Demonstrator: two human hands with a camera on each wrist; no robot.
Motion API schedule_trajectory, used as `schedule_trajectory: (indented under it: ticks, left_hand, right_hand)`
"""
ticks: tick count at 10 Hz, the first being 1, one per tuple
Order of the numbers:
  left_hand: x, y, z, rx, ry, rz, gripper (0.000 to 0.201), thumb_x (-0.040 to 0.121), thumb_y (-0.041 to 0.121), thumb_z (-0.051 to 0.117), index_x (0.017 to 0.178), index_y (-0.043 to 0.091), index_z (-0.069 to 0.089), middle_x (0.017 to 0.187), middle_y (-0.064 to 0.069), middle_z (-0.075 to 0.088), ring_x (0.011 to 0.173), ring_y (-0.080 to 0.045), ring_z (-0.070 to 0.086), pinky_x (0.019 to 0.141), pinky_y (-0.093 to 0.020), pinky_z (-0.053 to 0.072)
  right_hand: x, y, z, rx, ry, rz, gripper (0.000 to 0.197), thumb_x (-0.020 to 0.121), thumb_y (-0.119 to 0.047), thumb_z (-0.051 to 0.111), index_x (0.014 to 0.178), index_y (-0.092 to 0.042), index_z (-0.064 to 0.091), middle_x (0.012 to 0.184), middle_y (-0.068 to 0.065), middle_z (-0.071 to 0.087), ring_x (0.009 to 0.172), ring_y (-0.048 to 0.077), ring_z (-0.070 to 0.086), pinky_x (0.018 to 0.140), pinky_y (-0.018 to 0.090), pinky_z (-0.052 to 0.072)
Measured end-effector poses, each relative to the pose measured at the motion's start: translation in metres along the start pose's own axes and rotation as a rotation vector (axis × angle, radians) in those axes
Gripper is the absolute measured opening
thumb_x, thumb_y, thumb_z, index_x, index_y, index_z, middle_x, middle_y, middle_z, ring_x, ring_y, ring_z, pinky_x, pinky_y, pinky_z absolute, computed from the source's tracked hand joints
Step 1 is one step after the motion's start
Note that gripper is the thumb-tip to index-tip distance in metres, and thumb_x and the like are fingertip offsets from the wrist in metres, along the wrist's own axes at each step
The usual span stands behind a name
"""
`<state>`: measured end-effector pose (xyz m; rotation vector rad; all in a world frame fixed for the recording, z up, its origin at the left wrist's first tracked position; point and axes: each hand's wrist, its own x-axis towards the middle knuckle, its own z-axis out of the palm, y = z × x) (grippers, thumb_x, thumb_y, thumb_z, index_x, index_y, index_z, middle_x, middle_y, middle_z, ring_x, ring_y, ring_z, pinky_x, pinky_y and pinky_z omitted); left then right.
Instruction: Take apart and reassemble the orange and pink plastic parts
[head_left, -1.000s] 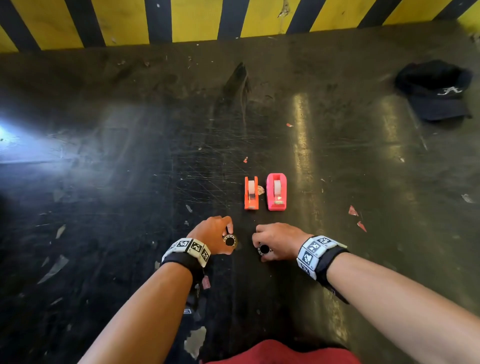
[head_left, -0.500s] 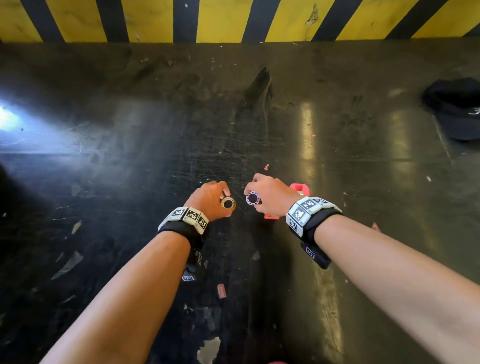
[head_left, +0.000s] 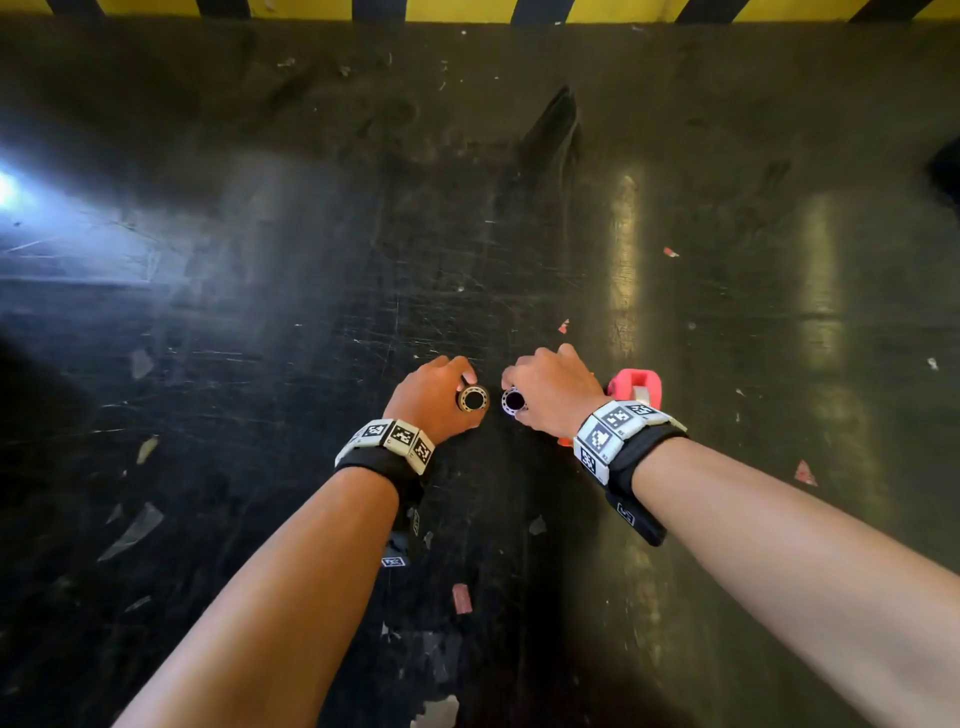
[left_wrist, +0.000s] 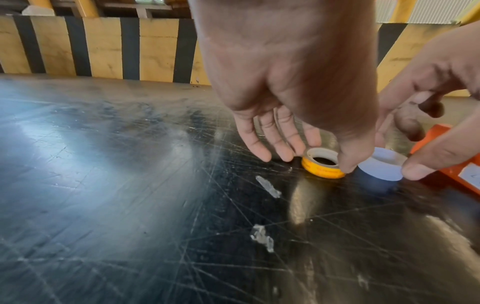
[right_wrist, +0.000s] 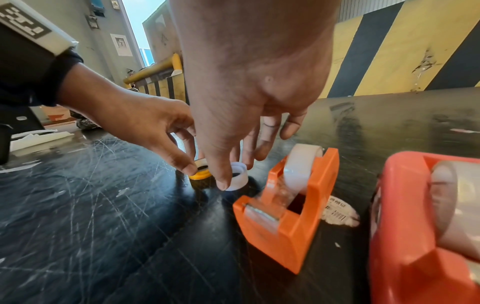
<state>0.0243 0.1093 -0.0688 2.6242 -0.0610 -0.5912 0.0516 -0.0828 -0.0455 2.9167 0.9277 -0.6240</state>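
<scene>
My left hand (head_left: 457, 387) pinches a small yellow tape roll (left_wrist: 322, 167) between thumb and fingers, low on the black table. Just to its right, my right hand (head_left: 524, 389) pinches a white tape roll (right_wrist: 237, 179) the same way, at or just above the surface. The orange tape dispenser (right_wrist: 291, 216) stands right of the white roll with a clear roll seated in it. The pink dispenser (right_wrist: 415, 236) stands beside it, also loaded. In the head view my right hand hides most of the orange dispenser, and the pink dispenser (head_left: 636, 387) shows behind the wrist.
The scratched black table (head_left: 311, 312) ends at a yellow-and-black striped wall (head_left: 457, 8). Small tape scraps (head_left: 461, 597) lie about. A white barcode sticker (right_wrist: 340, 214) lies between the dispensers. A dark cap (head_left: 948, 171) sits at the far right edge.
Both hands have moved forward with their rolls, from nearer me to beside the dispensers. My right hand now covers the orange dispenser in the head view.
</scene>
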Motion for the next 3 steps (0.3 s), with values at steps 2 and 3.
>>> schedule_trajectory:
  ticks: [2,3]
  left_hand:
    - [-0.004,0.002,-0.003,-0.011,-0.008,-0.006,0.051,0.083,0.044,0.081,0.125,0.025,0.058,0.119,0.000,0.066,0.102,-0.020,0.067,0.092,-0.043,0.060]
    - [-0.008,-0.003,-0.005,-0.038,0.002,-0.030,0.047,0.087,0.045,0.077,0.125,0.024,0.058,0.115,0.002,0.065,0.095,-0.017,0.065,0.090,-0.039,0.059]
  right_hand:
    - [-0.009,-0.001,-0.002,0.027,0.005,-0.012,0.052,0.092,-0.037,0.075,0.140,-0.023,0.059,0.132,0.003,0.064,0.120,0.028,0.059,0.094,0.044,0.044]
    - [-0.015,0.002,-0.003,0.033,0.044,-0.011,0.046,0.093,-0.040,0.071,0.135,-0.024,0.060,0.129,0.001,0.062,0.116,0.026,0.059,0.091,0.043,0.042]
